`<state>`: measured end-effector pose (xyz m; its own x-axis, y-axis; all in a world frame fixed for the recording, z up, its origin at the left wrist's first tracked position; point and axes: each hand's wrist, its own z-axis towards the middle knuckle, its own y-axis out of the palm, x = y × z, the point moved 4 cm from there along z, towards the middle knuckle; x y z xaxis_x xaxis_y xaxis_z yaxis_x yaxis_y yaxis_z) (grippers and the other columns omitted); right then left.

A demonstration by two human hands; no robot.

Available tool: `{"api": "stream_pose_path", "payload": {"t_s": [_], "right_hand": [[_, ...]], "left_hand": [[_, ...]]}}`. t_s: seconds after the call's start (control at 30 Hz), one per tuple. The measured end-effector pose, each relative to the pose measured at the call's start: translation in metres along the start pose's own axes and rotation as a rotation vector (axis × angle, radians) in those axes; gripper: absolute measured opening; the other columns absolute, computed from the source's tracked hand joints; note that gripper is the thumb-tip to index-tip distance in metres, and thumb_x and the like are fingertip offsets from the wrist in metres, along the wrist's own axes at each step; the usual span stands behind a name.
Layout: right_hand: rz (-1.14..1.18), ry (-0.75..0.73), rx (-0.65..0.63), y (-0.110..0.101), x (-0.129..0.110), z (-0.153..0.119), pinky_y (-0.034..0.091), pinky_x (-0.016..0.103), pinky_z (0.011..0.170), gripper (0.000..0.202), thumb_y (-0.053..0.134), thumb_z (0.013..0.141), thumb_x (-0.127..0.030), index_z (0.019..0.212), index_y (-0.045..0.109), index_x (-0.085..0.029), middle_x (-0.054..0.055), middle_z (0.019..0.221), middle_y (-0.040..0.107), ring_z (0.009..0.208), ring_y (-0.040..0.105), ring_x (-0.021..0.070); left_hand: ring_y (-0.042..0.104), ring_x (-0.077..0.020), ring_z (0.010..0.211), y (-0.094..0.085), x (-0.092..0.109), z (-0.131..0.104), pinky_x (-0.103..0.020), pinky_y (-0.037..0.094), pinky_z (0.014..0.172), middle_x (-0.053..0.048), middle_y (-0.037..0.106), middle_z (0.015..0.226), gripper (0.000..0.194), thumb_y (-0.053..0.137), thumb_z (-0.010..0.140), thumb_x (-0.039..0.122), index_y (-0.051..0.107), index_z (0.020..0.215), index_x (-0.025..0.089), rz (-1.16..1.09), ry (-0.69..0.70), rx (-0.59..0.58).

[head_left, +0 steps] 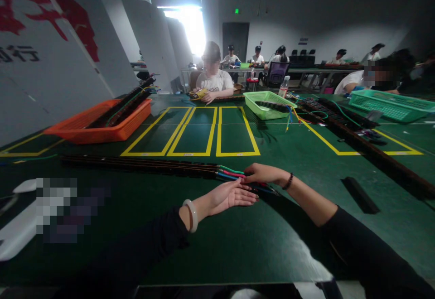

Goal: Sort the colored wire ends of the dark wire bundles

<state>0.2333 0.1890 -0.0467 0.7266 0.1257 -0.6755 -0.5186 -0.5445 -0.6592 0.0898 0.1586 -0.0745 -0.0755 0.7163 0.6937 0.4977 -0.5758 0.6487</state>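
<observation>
A long dark strip-shaped piece (pixel 142 165) lies across the green table. Coloured wires (pixel 230 171), green, red and blue, come out of its right end. My right hand (pixel 267 173) is closed around these wires from above, with its fingertips pinched together. Just below, my left hand (pixel 227 198) is turned palm up with its fingers stretched out. Its thumb reaches the wires beside my right fingertips; how firmly it touches them is hard to see. The wires' loose ends (pixel 272 190) stick out to the right, partly hidden by my hands.
An orange basket (pixel 136 122) with dark strips stands at the back left. Green baskets (pixel 268 115) and a bottle (pixel 284 86) are further back. More dark strips (pixel 384 154) and a short dark piece (pixel 360 195) lie right. Co-workers (pixel 215 81) sit beyond.
</observation>
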Motion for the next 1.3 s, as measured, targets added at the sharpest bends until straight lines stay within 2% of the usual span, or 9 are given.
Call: {"api": "stream_pose_path", "payload": {"t_s": [0.13,0.3,0.37,0.47,0.6,0.73,0.87,1.1,1.3], "right_hand": [[0.006,-0.021,0.026,-0.003,-0.002,-0.003,0.031,0.02,0.048,0.043,0.051,0.08,-0.053,0.077,0.064,-0.012,0.0,0.063,0.06,0.051,0.045,0.0086],[-0.434,-0.057,0.235,-0.003,-0.022,-0.011,0.029,0.021,0.049,0.039,0.048,0.087,-0.043,0.071,0.066,-0.014,0.003,0.06,0.062,0.052,0.05,0.0102],[-0.656,-0.023,0.317,0.002,-0.034,-0.015,0.032,0.023,0.051,0.034,0.047,0.089,-0.038,0.073,0.066,-0.014,0.006,0.066,0.065,0.058,0.057,0.0141],[-0.885,0.002,0.321,0.018,-0.047,-0.018,0.037,0.026,0.055,0.025,0.047,0.089,-0.024,0.076,0.066,-0.013,0.011,0.073,0.067,0.065,0.063,0.0202],[-1.001,-0.065,0.322,0.042,-0.057,-0.017,0.041,0.029,0.058,0.02,0.046,0.085,-0.009,0.085,0.065,-0.011,0.012,0.079,0.066,0.069,0.062,0.0218],[-1.108,-0.086,0.407,0.053,-0.063,-0.019,0.042,0.031,0.061,0.022,0.044,0.084,-0.005,0.092,0.064,-0.008,0.014,0.084,0.063,0.074,0.058,0.0216],[-1.16,-0.063,0.512,0.052,-0.071,-0.026,0.042,0.032,0.064,0.024,0.044,0.084,-0.006,0.099,0.062,-0.005,0.015,0.092,0.059,0.079,0.054,0.0224],[-1.071,0.102,0.446,0.046,-0.072,-0.04,0.043,0.034,0.064,0.031,0.044,0.085,-0.007,0.113,0.056,-0.007,0.014,0.09,0.064,0.078,0.06,0.024],[-0.9,0.087,0.321,0.021,-0.065,-0.047,0.041,0.027,0.059,0.016,0.049,0.085,-0.013,0.093,0.063,-0.013,0.01,0.084,0.067,0.074,0.064,0.0213]], "left_hand": [[0.059,-0.0267,0.106,-0.003,0.0,0.002,-0.04,0.038,0.098,-0.027,0.061,0.105,0.046,0.041,0.091,0.04,0.054,0.107,0.0,-0.073,-0.006,0.027],[0.058,-0.024,0.108,-0.006,0.0,0.004,-0.042,0.038,0.098,-0.022,0.061,0.109,0.043,0.042,0.091,0.039,0.047,0.117,0.006,-0.183,0.072,0.092],[0.058,-0.0229,0.106,-0.007,0.0,0.005,-0.041,0.039,0.098,-0.02,0.062,0.108,0.039,0.043,0.091,0.039,0.05,0.113,0.008,-0.201,0.113,0.103],[0.059,-0.0217,0.102,-0.006,0.0,0.005,-0.039,0.041,0.096,-0.016,0.064,0.101,0.031,0.044,0.091,0.036,0.056,0.1,0.009,-0.23,0.16,0.123],[0.061,-0.0194,0.094,-0.005,0.001,0.004,-0.036,0.044,0.092,-0.011,0.065,0.092,0.021,0.047,0.09,0.029,0.058,0.085,0.011,-0.253,0.205,0.225],[0.061,-0.0166,0.088,-0.007,0.0,0.006,-0.033,0.046,0.088,-0.009,0.065,0.088,0.019,0.046,0.09,0.025,0.058,0.081,0.013,-0.278,0.216,0.272],[0.061,-0.0153,0.086,-0.014,-0.001,0.009,-0.032,0.047,0.086,-0.007,0.065,0.088,0.017,0.046,0.09,0.022,0.058,0.084,0.013,-0.299,0.23,0.303],[0.061,-0.0178,0.091,-0.006,0.0,0.008,-0.034,0.045,0.091,-0.012,0.065,0.092,0.023,0.045,0.091,0.027,0.06,0.086,0.01,-0.298,0.182,0.236],[0.061,-0.0208,0.096,-0.005,0.0,0.006,-0.038,0.042,0.096,-0.014,0.065,0.095,0.026,0.043,0.091,0.029,0.06,0.088,0.009,-0.289,0.205,0.192]]}}
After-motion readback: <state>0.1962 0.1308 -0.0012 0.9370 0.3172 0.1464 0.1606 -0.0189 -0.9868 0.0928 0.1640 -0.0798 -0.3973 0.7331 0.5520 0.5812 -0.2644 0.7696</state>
